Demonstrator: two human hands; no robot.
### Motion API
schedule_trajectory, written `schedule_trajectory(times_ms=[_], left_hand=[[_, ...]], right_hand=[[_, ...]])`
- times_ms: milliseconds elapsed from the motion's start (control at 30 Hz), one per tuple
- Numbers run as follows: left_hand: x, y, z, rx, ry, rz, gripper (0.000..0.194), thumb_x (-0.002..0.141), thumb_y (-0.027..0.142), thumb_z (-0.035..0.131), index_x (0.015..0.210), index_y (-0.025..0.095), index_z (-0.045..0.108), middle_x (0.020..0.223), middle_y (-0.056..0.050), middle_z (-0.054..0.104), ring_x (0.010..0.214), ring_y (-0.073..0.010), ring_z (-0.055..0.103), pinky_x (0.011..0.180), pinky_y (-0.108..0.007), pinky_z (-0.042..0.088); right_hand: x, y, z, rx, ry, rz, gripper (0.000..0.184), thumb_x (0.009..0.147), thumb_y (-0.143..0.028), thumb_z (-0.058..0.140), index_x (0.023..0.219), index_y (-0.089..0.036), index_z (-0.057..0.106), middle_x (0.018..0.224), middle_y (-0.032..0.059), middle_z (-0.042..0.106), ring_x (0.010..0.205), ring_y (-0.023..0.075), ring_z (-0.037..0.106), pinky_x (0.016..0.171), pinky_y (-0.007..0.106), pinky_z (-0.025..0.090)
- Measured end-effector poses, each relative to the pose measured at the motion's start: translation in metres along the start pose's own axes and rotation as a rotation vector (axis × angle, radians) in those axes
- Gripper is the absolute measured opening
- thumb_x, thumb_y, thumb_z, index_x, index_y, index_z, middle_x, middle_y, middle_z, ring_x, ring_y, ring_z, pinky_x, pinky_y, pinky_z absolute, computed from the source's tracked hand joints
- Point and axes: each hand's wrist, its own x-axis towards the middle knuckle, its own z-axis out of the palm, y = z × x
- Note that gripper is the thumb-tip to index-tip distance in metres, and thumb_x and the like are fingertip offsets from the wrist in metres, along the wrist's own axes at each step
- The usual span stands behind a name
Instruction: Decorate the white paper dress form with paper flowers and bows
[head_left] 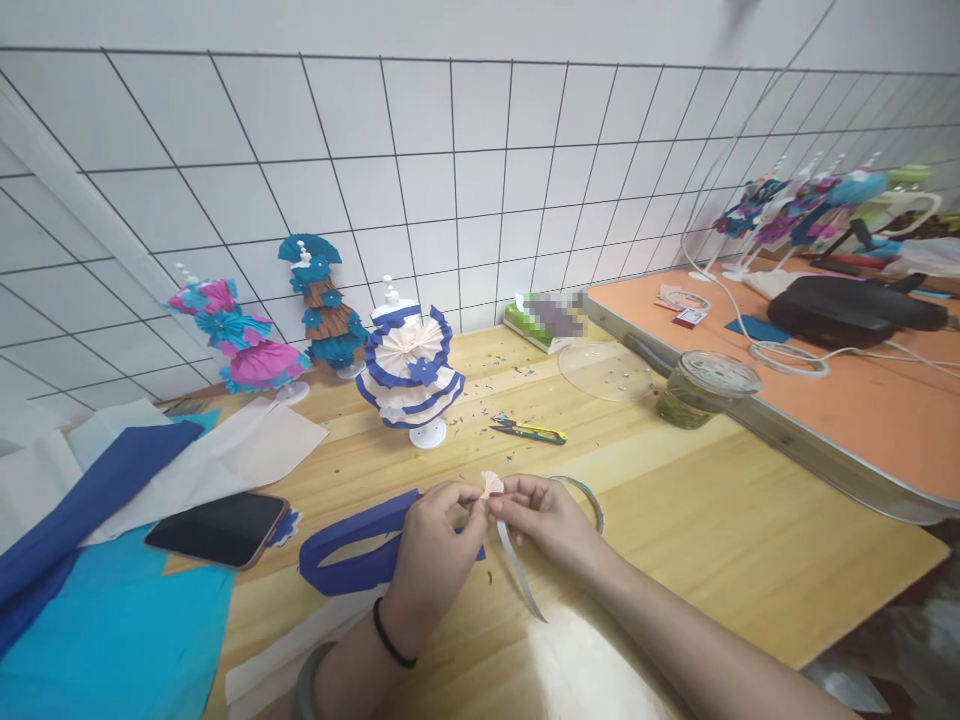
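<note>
The left hand [441, 530] and right hand [547, 515] pinch a pleated paper fan [491, 482] between them, equally near, above the table [675, 560]; its frill spreads toward the far edge, a white strip [517, 570] hanging toward the near edge.

There are two hands, one left hand [439, 540] and one right hand [549, 515], with one pale pleated fan [491, 484] and one narrow white strip [517, 575]. Three dressed mannequins [409, 345] stand at the far left and middle, at least four more mannequins [859, 190] at the far right. Near left is one phone [217, 528]; farther right, one pair of snips [536, 432], one lidded jar [697, 395], one black bag [832, 310].
</note>
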Motion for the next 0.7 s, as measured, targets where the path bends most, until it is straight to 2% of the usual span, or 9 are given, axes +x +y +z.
schedule_trajectory(times_ms=[300, 533, 700], left_hand=[[0.002, 0.009, -0.004, -0.214, -0.084, -0.187, 0.013, 0.071, 0.024, 0.055, 0.072, 0.015, 0.065, 0.075, -0.004, 0.069, 0.072, -0.0178, 0.062, 0.067, -0.027, 0.046], [0.006, -0.002, 0.0, -0.398, -0.146, -0.231, 0.016, 0.07, 0.027, 0.058, 0.072, 0.013, 0.064, 0.074, -0.007, 0.069, 0.071, -0.0179, 0.061, 0.065, -0.027, 0.046], [0.008, 0.0, -0.002, -0.49, -0.186, -0.303, 0.016, 0.066, 0.029, 0.061, 0.067, 0.013, 0.065, 0.069, -0.005, 0.068, 0.068, -0.0159, 0.06, 0.066, -0.025, 0.045]], right_hand=[[-0.005, -0.008, 0.002, -0.124, 0.033, -0.051, 0.029, 0.063, -0.043, 0.069, 0.062, -0.014, 0.064, 0.05, -0.0041, 0.051, 0.043, 0.0048, 0.038, 0.044, 0.019, 0.029], [-0.004, -0.009, 0.002, -0.085, 0.062, -0.021, 0.031, 0.057, -0.043, 0.073, 0.062, -0.014, 0.064, 0.05, -0.0039, 0.053, 0.043, 0.0045, 0.038, 0.043, 0.019, 0.029], [-0.004, -0.008, 0.001, -0.092, 0.084, -0.032, 0.032, 0.055, -0.045, 0.073, 0.064, -0.015, 0.065, 0.053, -0.0028, 0.057, 0.043, 0.0047, 0.04, 0.042, 0.018, 0.031]])
